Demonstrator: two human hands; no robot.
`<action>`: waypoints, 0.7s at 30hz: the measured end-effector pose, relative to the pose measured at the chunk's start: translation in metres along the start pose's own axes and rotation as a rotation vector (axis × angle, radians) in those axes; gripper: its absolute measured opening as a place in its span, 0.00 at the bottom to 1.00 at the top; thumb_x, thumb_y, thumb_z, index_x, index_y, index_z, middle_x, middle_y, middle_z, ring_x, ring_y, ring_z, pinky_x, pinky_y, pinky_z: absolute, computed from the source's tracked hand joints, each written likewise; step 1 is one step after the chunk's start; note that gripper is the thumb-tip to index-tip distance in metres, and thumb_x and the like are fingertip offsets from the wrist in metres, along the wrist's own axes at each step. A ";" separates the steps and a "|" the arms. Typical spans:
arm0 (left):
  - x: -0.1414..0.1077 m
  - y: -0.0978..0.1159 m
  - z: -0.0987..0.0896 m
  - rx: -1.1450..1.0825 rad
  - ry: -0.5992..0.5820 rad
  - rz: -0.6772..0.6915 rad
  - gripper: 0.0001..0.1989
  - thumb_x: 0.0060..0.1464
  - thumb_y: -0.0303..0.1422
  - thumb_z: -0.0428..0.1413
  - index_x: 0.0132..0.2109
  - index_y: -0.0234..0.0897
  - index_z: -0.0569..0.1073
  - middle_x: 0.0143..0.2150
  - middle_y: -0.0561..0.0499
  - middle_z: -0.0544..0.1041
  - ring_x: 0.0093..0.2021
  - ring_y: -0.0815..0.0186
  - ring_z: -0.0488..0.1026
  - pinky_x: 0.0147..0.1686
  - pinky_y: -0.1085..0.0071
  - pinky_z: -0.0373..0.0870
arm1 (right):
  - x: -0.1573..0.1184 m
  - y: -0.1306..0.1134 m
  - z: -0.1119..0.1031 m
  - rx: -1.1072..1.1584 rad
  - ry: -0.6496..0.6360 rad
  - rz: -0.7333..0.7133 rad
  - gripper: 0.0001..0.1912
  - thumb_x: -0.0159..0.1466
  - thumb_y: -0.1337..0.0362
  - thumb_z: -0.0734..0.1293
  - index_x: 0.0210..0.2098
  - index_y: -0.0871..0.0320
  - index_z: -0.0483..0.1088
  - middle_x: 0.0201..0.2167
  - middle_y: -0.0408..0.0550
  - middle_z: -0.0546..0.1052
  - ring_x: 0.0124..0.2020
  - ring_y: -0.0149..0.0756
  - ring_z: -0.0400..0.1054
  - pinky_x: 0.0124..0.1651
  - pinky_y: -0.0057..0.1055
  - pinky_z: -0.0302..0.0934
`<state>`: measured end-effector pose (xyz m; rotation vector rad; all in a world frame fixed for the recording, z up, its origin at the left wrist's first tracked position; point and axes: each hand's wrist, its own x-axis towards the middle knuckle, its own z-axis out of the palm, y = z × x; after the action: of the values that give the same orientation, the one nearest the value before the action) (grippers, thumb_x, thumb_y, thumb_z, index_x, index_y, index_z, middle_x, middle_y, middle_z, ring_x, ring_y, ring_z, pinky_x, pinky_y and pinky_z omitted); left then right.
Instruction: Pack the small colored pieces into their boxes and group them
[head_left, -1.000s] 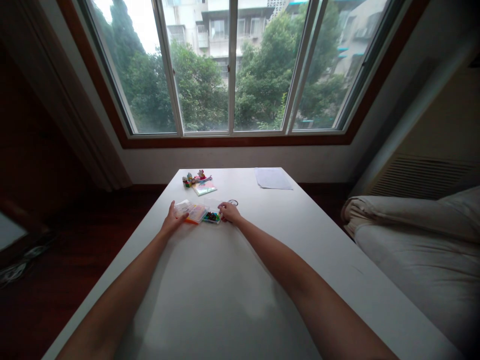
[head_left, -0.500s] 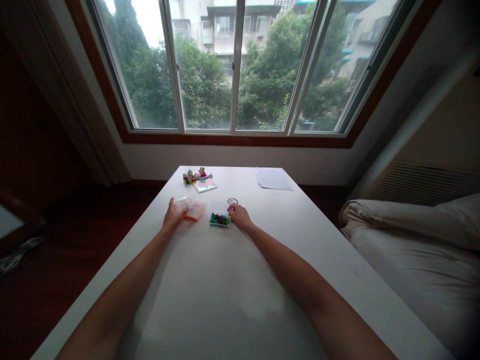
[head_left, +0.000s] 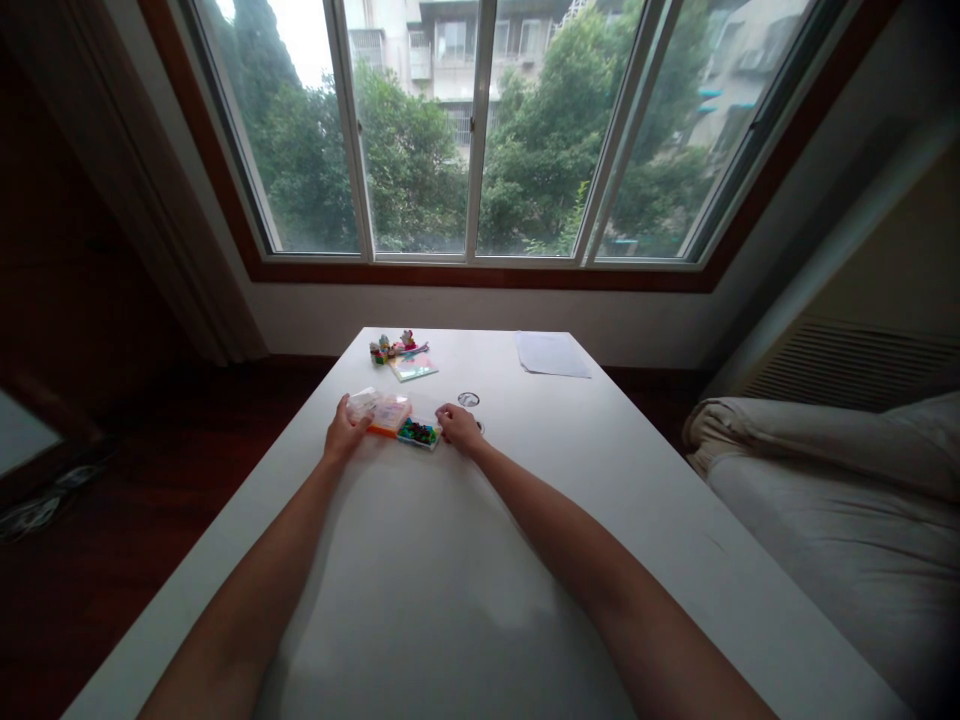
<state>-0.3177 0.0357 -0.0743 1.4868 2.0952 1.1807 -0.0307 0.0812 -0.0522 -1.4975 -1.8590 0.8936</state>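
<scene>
My left hand (head_left: 346,430) is closed around the left end of a clear plastic box (head_left: 363,400), thumb on the near side. Right beside it lies an orange-based box (head_left: 390,414) with a see-through top; whether the two are joined, I cannot tell. My right hand (head_left: 458,426) pinches the right edge of a small clear box (head_left: 418,433) filled with green, blue and dark little pieces, its lid apparently raised behind. This box's left side meets the orange one. A dark-rimmed ring-shaped thing (head_left: 469,399) lies just beyond my right hand, and another round edge shows partly behind my wrist.
At the far left of the white table (head_left: 465,560) stand small colourful toy figures (head_left: 390,346) by a pale flat card (head_left: 414,368). White paper sheets (head_left: 553,354) lie at the far right. A cloth-covered sofa (head_left: 825,480) is to the right, a window beyond.
My right hand has slid the box of small pieces left, from a gap apart up against the orange box. My left hand stays nearly in place. The view has shifted slightly.
</scene>
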 end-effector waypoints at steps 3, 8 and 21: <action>0.000 0.000 0.000 0.004 0.012 0.008 0.47 0.52 0.54 0.58 0.72 0.41 0.51 0.65 0.39 0.67 0.61 0.52 0.69 0.57 0.61 0.66 | 0.006 0.001 0.004 -0.003 -0.003 -0.008 0.11 0.67 0.59 0.62 0.45 0.52 0.74 0.30 0.41 0.78 0.23 0.30 0.70 0.37 0.27 0.63; 0.003 -0.004 -0.003 0.018 0.054 -0.024 0.47 0.52 0.55 0.58 0.71 0.40 0.51 0.66 0.37 0.66 0.62 0.52 0.68 0.58 0.61 0.65 | 0.017 -0.001 0.015 -0.061 0.010 -0.055 0.15 0.66 0.59 0.64 0.52 0.52 0.69 0.35 0.43 0.79 0.30 0.33 0.72 0.41 0.29 0.63; 0.003 -0.009 -0.012 0.018 0.084 -0.064 0.49 0.51 0.57 0.57 0.72 0.41 0.49 0.67 0.37 0.65 0.63 0.50 0.67 0.59 0.60 0.64 | 0.026 0.004 0.015 0.062 0.090 -0.285 0.20 0.65 0.61 0.66 0.56 0.52 0.68 0.48 0.48 0.74 0.41 0.33 0.72 0.49 0.32 0.64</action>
<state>-0.3325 0.0324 -0.0730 1.3894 2.1969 1.2228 -0.0457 0.1050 -0.0638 -1.1777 -1.9001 0.7300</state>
